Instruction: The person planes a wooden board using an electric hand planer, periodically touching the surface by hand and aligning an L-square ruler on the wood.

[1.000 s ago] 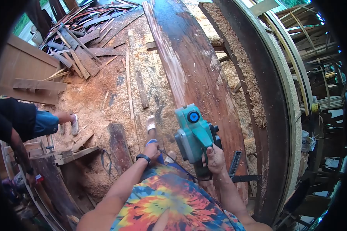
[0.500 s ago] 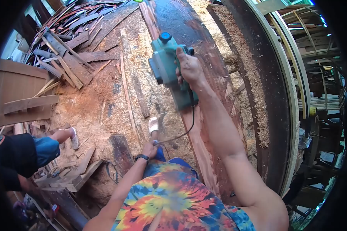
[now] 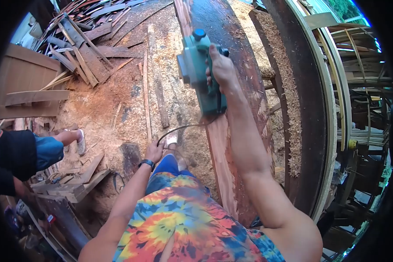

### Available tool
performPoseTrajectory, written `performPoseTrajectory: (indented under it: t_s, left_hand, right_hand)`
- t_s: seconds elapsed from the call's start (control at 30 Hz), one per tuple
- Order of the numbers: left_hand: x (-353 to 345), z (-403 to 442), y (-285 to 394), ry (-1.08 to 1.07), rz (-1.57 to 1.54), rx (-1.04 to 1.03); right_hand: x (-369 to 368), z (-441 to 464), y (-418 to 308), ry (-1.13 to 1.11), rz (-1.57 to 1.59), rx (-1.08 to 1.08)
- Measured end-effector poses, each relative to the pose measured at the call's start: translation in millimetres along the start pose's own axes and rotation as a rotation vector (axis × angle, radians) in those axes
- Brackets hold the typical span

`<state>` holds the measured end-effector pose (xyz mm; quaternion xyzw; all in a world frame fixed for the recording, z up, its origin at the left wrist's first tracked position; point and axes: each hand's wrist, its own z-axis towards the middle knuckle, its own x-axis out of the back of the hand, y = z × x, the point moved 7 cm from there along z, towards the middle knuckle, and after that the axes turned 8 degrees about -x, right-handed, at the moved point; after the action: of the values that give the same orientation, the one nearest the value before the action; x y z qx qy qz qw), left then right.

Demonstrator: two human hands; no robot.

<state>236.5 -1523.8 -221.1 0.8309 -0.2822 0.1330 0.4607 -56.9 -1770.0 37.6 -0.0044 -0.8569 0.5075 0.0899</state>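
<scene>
My right hand is wrapped around the handle of a teal electric planer with a dark blue front knob. The planer lies on a long, thick wooden plank. A pale, freshly shaved strip runs along the plank's left side behind the tool; the rest of its face is dark and rough. Down to the left, my left hand has its fingers closed on the planer's black power cord, which arcs over to the tool's rear. A dark watch is on my left wrist.
Sawdust and shavings cover the ground. Scrap boards pile up at the upper left. Another person stands at the left edge. Right of the plank runs a dark beam beside a shavings-covered ledge.
The planer and my right hand sit slightly higher and further right in view. My left hand has moved up and left, lifting the cord into an arc.
</scene>
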Motion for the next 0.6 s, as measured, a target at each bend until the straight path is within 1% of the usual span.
performPoseTrajectory:
  t_s: [0.03, 0.07, 0.1, 0.13, 0.17, 0.27, 0.3, 0.37, 0.43, 0.53, 0.6]
  left_hand:
    - [-0.9, -4.9, -2.2, 0.017, 0.028, -0.012]
    - [-3.3, -6.2, -2.7, -0.016, 0.073, -0.043]
    - [-6.1, -12.2, -5.3, -0.054, 0.122, -0.07]
    - [-8.4, -16.5, -4.9, -0.089, 0.175, -0.099]
    - [-11.8, -18.4, -0.4, -0.103, 0.173, -0.132]
    - [-33.1, -33.6, 11.8, -0.155, 0.179, -0.222]
    - [-44.0, -38.0, 14.1, -0.197, 0.185, -0.216]
    - [-65.8, -45.7, 28.3, -0.31, 0.299, -0.231]
    - [-80.5, -47.9, 34.1, -0.377, 0.358, -0.24]
    - [-76.5, -43.4, 50.2, -0.354, 0.283, -0.272]
    - [-65.9, -33.0, 51.2, -0.275, 0.214, -0.268]
  right_hand:
    - [10.3, -32.6, 27.8, -0.016, 0.006, 0.008]
    - [21.8, -76.1, 52.2, 0.004, -0.008, -0.044]
    - [33.9, -118.7, 77.9, 0.034, -0.014, -0.066]
    - [44.2, -159.8, 102.3, 0.019, -0.002, -0.071]
    - [51.5, -202.1, 122.4, 0.038, 0.072, -0.12]
    - [74.7, -291.1, 176.4, 0.021, 0.058, -0.118]
    - [78.7, -301.0, 184.0, 0.012, 0.051, -0.119]
    - [82.8, -315.7, 194.3, 0.003, 0.039, -0.13]
    - [80.7, -305.7, 185.5, 0.024, 0.035, -0.132]
    - [72.5, -267.2, 163.6, 0.019, 0.025, -0.123]
    - [64.7, -233.3, 143.5, -0.004, 0.028, -0.103]
